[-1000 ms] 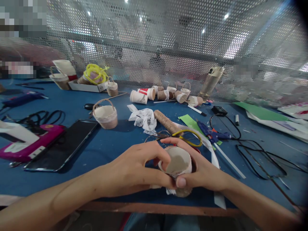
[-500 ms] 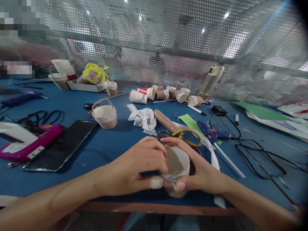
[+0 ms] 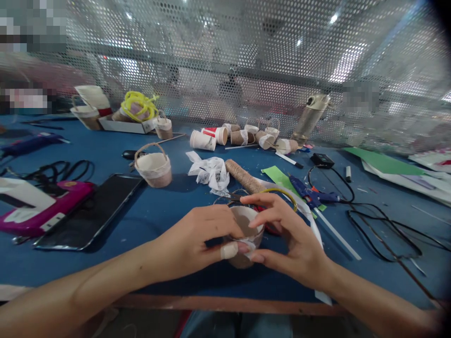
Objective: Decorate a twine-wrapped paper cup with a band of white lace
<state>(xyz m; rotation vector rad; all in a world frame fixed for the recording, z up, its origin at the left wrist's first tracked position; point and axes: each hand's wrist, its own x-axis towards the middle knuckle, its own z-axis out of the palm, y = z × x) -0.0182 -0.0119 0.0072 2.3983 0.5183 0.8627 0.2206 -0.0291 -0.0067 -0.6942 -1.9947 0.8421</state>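
Note:
A paper cup [image 3: 243,260] wrapped in brown twine, with white lace at its rim, stands in front of me. My left hand [image 3: 207,234] grips the cup's near left rim, fingers reaching inside and the taped thumb pressing the lace outside. My right hand [image 3: 289,239] is at the cup's right side, its fingers apart; the index fingertip is near the rim and the thumb near the lace. Whether those tips touch the cup I cannot tell. Behind the cup lie yellow-handled scissors [image 3: 287,193], a twine roll [image 3: 243,176] and crumpled white lace [image 3: 209,172].
A finished-looking handled basket [image 3: 155,171] stands left of the lace. A phone [image 3: 91,211] and a magenta device [image 3: 66,206] lie left. At right are a blue glue gun [image 3: 310,192] and black cables [image 3: 384,234]. Several small baskets [image 3: 243,137] lie along the mesh wall.
My right hand has loosened from around the cup and lifted its fingers toward the rim. The cup has shifted slightly left and away from me, with my left hand still on it.

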